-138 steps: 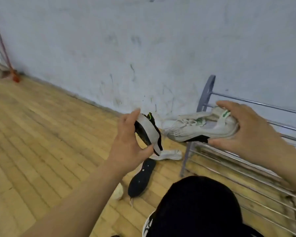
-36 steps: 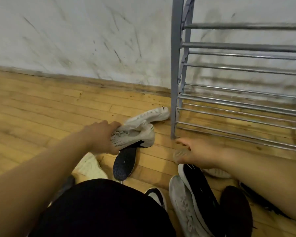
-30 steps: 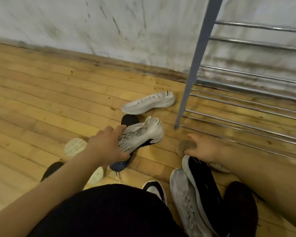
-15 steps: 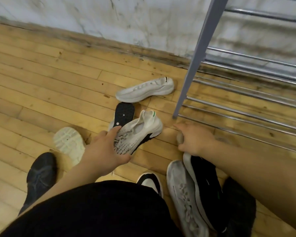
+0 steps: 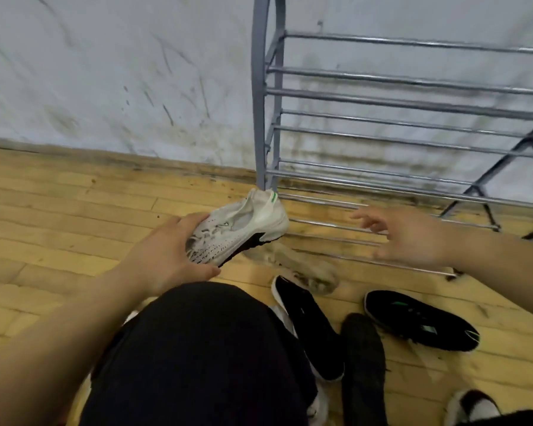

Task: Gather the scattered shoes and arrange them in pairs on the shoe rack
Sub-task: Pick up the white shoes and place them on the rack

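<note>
Left hand (image 5: 170, 256) grips white sneaker (image 5: 239, 230) by its toe end, heel raised toward shoe rack (image 5: 260, 118) post. Blurred pale shoe (image 5: 302, 269), possibly its mate, on floor. Right hand (image 5: 410, 238) empty, fingers spread, before lowest rails.

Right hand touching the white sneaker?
Apart. Head view: the right hand is open, with rack rails showing between it and the white sneaker, which the left hand grips.

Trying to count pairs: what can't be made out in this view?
Head view:
- Beige shoe: motion-blurred, type unclear.
- Bottom-right shoe: cut off by the frame edge.
- White shoe: mostly hidden behind the black-clad knee.
- Shoe rack: right end runs beyond the edge.
</note>
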